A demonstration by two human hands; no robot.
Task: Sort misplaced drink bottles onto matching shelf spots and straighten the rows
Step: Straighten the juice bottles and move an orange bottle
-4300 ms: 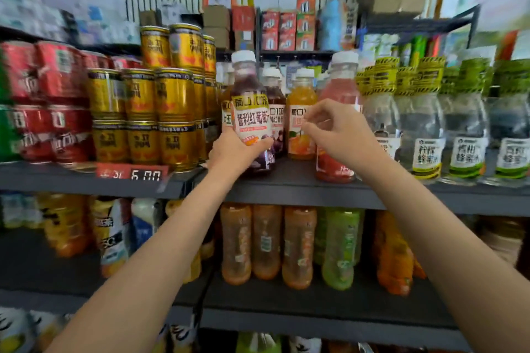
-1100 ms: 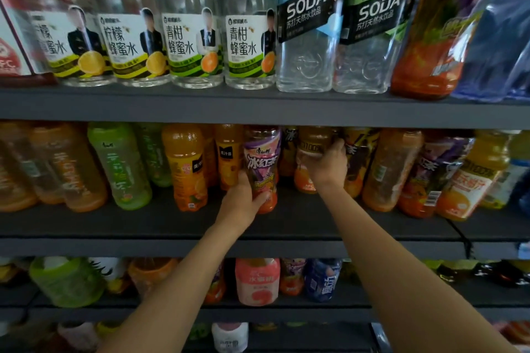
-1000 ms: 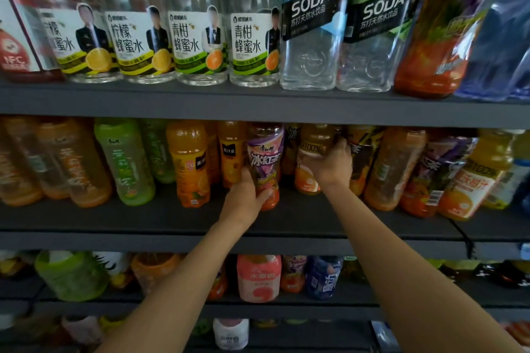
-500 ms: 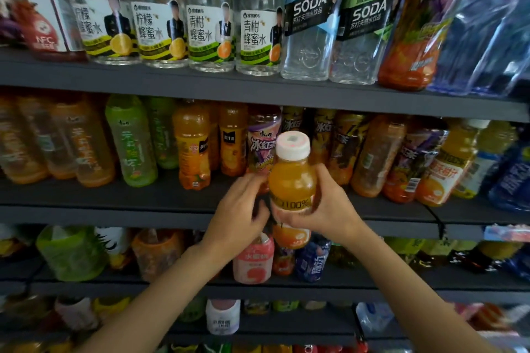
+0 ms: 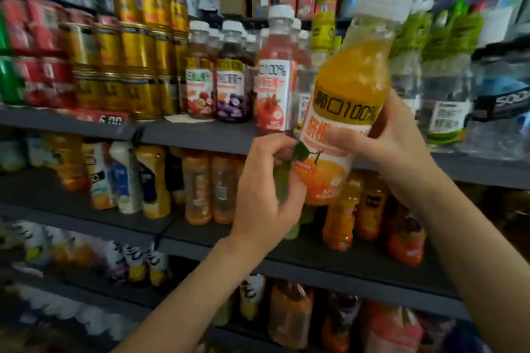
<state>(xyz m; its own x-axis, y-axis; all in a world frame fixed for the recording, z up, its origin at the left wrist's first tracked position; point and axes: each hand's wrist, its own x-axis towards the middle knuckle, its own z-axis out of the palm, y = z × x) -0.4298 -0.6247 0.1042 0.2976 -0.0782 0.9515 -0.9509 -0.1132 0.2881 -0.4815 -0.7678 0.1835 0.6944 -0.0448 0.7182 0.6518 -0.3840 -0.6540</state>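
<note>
One orange juice bottle (image 5: 348, 100) with a white cap is held tilted in front of the top shelf (image 5: 200, 135). The right hand (image 5: 398, 146) grips its middle, fingers wrapped round the label; the left hand (image 5: 266, 198) pinches its lower edge. On the shelf behind stand three white-capped juice bottles (image 5: 238, 77) in the front row, beside stacked gold cans (image 5: 134, 57) too blurred to count.
</note>
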